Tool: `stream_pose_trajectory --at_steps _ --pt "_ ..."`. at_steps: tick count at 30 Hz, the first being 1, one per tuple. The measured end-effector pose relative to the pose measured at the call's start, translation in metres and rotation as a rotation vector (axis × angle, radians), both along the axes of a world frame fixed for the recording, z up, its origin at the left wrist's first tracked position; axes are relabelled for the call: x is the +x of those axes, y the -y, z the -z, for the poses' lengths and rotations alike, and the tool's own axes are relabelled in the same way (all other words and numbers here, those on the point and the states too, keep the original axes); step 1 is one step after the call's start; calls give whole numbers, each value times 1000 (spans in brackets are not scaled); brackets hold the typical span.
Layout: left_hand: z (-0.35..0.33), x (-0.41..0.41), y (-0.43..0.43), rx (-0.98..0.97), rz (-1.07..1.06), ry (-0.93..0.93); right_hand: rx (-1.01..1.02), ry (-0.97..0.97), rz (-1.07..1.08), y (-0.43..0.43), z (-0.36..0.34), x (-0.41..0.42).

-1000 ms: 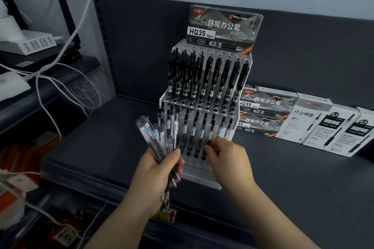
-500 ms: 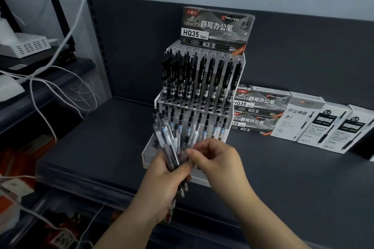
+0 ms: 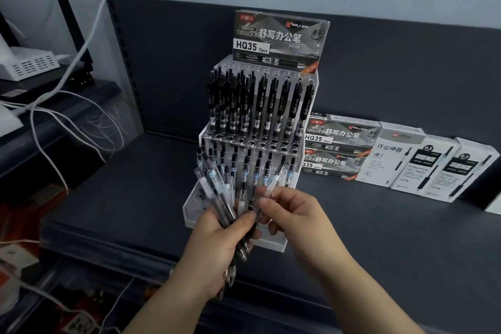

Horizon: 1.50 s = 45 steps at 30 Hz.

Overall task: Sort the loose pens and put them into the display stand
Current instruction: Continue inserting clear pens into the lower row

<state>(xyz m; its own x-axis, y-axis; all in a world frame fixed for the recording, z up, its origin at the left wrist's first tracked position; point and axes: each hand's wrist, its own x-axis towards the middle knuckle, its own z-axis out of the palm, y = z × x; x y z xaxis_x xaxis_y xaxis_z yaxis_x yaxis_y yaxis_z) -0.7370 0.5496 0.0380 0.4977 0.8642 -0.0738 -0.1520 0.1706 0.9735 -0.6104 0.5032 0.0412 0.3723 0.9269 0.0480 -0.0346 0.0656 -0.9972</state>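
A clear tiered display stand (image 3: 294, 171) stands mid-shelf with black pens in its upper tier and clear blue-labelled pens in the tier below. My left hand (image 3: 217, 247) grips a fanned bundle of loose pens (image 3: 217, 192) in front of the stand's lower part. My right hand (image 3: 291, 214) pinches one clear pen (image 3: 273, 183) at the bundle's right side, its top slanting up to the right. A grey pen box (image 3: 282, 38) sits on top of the stand.
Flat pen boxes (image 3: 406, 157) lie in a row on the dark shelf (image 3: 406, 238) to the right of the stand. On a side ledge at left are a white device (image 3: 29, 62) and loose white cables (image 3: 54, 122). Clutter fills the lower left.
My right hand left the stand's lower tier, came to the bundle and now pinches one pen, drawing it up and to the right. The bundle has shifted slightly right.
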Motion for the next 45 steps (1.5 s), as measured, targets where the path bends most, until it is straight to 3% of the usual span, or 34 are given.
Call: stream_pose_trajectory --at_steps 7,14,17,23,45 --pt "1 4 3 -18 -57 2 16 41 155 1 0 6" --pt "8 -6 -10 -36 -171 -59 35 468 479 0 -15 25" --pt "8 -7 -9 -40 -159 -43 -54 687 429 -6 -11 26" --pt "6 -9 -7 -39 -164 -10 -220 909 301 -17 5 25" --pt "1 -5 -3 -32 -143 -5 -411 1077 161 -20 1 28"
